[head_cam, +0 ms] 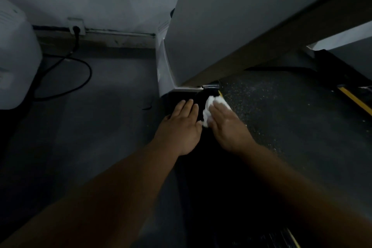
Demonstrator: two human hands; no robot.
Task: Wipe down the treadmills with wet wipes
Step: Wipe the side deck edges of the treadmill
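Note:
A treadmill fills the right half of the head view, with a speckled dark belt (281, 119) and a black side rail (181, 98) on its left. My right hand (227, 125) lies flat with straight fingers on a crumpled white wet wipe (208, 110), pressing it onto the rail beside the belt's edge. My left hand (181, 127) rests flat on the black rail just left of the wipe, fingers straight and together. A wide grey upright panel (231, 26) of the treadmill rises right behind both hands.
Grey floor (90, 127) lies to the left, with a black cable (80, 78) looping from a wall socket (76, 26). A white machine housing (14, 56) stands at the far left. A yellow stripe (354, 100) marks the treadmill's right side.

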